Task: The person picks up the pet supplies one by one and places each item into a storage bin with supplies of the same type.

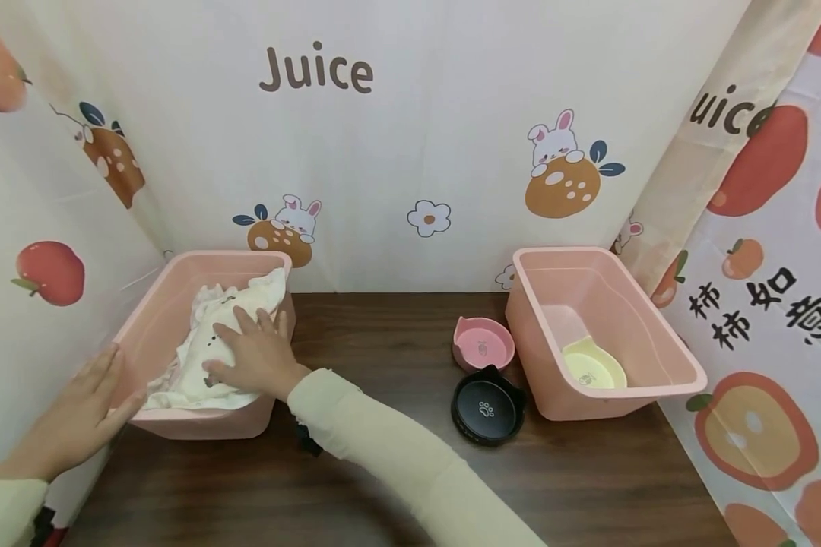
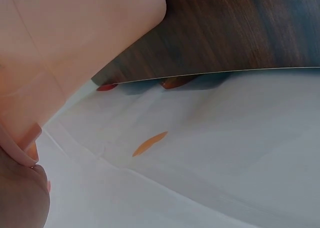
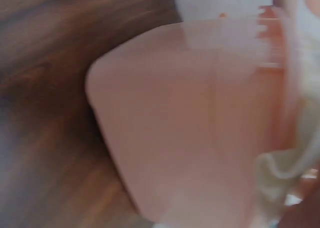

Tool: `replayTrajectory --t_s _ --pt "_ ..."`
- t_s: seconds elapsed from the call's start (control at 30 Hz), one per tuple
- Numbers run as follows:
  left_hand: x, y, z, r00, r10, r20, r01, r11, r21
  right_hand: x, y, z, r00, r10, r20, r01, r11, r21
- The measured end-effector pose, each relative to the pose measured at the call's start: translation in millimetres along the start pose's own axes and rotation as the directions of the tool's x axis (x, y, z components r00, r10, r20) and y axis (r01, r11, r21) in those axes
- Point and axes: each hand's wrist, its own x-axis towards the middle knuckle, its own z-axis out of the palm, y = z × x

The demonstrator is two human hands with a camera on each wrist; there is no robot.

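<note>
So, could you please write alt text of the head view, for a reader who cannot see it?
A person's right hand rests on white cloth in the left pink bin; the left hand touches that bin's edge. At right on the brown table, a second pink bin holds a yellow dish, with a pink dish and a black dish beside it.

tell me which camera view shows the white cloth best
The head view: it shows much of the cloth, with its small dark marks, inside the pink bin on the left. The right wrist view shows only a blurred fold at its right edge; the left wrist view shows none.
</note>
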Motion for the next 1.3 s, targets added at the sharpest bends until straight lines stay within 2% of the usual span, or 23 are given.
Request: replayTrajectory --t_s 0.07,0.13,0.2,0.27,0.37,0.5,0.57,0.63,0.77,0.97,1.03,1.1,1.23,1.27,1.3 --pt "-0.4 -0.3 -1.1 1.000 -0.004 0.001 0.004 1.000 0.009 -2.0 -3 -5 0.995 -0.007 0.095 0.012 0.999 -0.053" --pt "-0.8 -0.2 -1.8 1.000 -0.008 0.003 0.008 1.000 0.010 -3.2 -6 -10 0.988 -0.015 0.156 0.027 0.997 -0.076" --pt "-0.6 0.8 -2.2 1.000 -0.013 0.008 0.013 1.000 0.012 -4.0 -10 -13 0.983 -0.013 0.185 0.029 0.996 -0.084" --pt "-0.1 2.4 -2.7 1.000 -0.017 0.014 0.017 1.000 0.013 -4.3 -13 -14 0.984 -0.008 0.176 0.023 0.996 -0.085" --pt "0.3 5.1 -2.7 0.999 -0.023 0.030 0.023 1.000 0.019 -4.2 -15 -11 0.992 -0.011 0.128 0.026 0.992 -0.122" --pt "-0.2 7.2 -2.4 0.999 -0.020 0.041 0.020 1.000 0.021 -5.0 -13 -1 0.999 -0.037 0.005 0.037 0.989 -0.143" --pt "0.0 7.7 -2.6 0.999 -0.017 0.041 0.017 1.000 0.019 -5.4 -11 3 0.995 -0.056 -0.077 0.046 0.992 -0.117" --pt "0.7 7.9 -3.4 0.999 -0.017 0.037 0.016 1.000 0.021 -5.9 -8 7 0.983 -0.077 -0.165 0.062 0.994 -0.095" --pt "1.0 7.3 -3.5 1.000 -0.006 0.019 0.005 1.000 0.028 -6.3 -5 11 0.944 -0.104 -0.314 0.097 0.995 -0.037" --pt "0.3 7.1 -0.8 1.000 -0.005 0.017 0.004 0.999 0.053 -5.8 -3 10 0.894 -0.106 -0.436 0.138 0.990 0.042" --pt "1.0 7.3 -0.7 0.999 -0.015 0.029 0.014 0.999 0.044 -4.9 -2 7 0.870 -0.097 -0.484 0.145 0.988 0.061" --pt "1.8 7.0 -1.4 0.999 -0.018 0.037 0.017 0.999 0.029 -3.4 -2 4 0.834 -0.076 -0.547 0.150 0.984 0.092" --pt "2.4 7.1 -3.0 0.998 -0.034 0.045 0.032 0.999 0.034 0.4 -3 -4 0.733 -0.048 -0.679 0.181 0.975 0.127" --pt "2.5 7.2 -3.0 0.998 -0.040 0.046 0.038 0.999 0.038 1.3 -4 -5 0.713 -0.043 -0.700 0.180 0.976 0.123" --pt "2.6 7.6 -2.9 0.998 -0.046 0.045 0.044 0.998 0.039 2.2 -5 -6 0.705 -0.039 -0.708 0.171 0.978 0.117"
